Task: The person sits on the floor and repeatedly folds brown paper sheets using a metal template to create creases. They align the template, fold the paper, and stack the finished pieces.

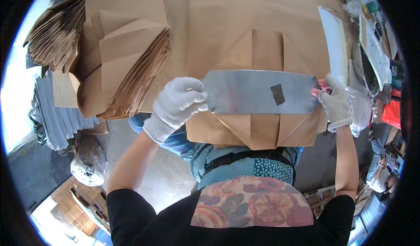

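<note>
A flat grey metal plate (240,90) with clipped corners and a dark patch near its right half lies level across folded brown kraft paper (264,130). Creases in the paper fan out above and below the plate. In a white knit glove, my left hand (177,103) closes on the plate's left end, thumb and fingers at its edge. My right hand (336,102), also gloved but with bare fingertips showing, pinches the right end. The undersides of both grips are hidden.
Stacks of folded brown paper (131,71) stand at the left, above a pile of grey-white sheets (65,110). A clear plastic bag (89,160) sits lower left. White sheets (334,40), plastic wrap and a red item (392,110) crowd the right edge. Another person (379,176) is far right.
</note>
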The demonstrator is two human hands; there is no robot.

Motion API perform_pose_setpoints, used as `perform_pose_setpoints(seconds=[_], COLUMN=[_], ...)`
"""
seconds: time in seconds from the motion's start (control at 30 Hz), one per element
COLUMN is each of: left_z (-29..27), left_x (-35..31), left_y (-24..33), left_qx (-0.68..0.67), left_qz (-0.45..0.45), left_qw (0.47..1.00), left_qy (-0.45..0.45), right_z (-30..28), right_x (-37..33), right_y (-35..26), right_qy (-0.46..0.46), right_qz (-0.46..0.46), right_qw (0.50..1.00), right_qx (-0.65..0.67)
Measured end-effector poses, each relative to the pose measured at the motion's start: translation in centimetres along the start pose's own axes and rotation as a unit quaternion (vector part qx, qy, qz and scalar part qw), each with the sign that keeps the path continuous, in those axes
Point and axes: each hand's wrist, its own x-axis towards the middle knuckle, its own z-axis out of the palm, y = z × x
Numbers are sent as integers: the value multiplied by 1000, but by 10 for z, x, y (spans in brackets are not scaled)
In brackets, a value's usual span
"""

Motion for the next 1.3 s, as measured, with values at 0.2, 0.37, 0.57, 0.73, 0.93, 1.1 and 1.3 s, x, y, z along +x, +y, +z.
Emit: perform_pose_setpoints(seconds=[0.2, 0.37, 0.57, 0.73, 0.93, 1.1, 1.3], left_z=[-2, 32, 49, 58, 69, 45, 44], left_x=[6, 33, 42, 33, 40, 80, 105], left_y=[26, 71, 62, 59, 76, 75, 51], left_qx=[133, 224, 169, 13, 49, 174, 35], left_qz=[81, 78, 81, -7, -120, -159, -237], left_qw=[987, 964, 976, 1000, 991, 970, 970], left_qy=[-26, -117, -106, 3, 29, 64, 41], right_z=[4, 13, -8, -11, 6, 14, 16], right_x=[8, 50, 12, -34, -17, -5, 11], right_y=[-48, -77, -40, -22, -18, -42, -36], right_qy=[-24, -172, -173, -115, -63, -60, -35], right_qz=[-244, -87, -174, -340, -364, -313, -252], right_qw=[860, 871, 940, 872, 848, 854, 874], right_qx=[-448, -451, -238, -333, -379, -410, -414])
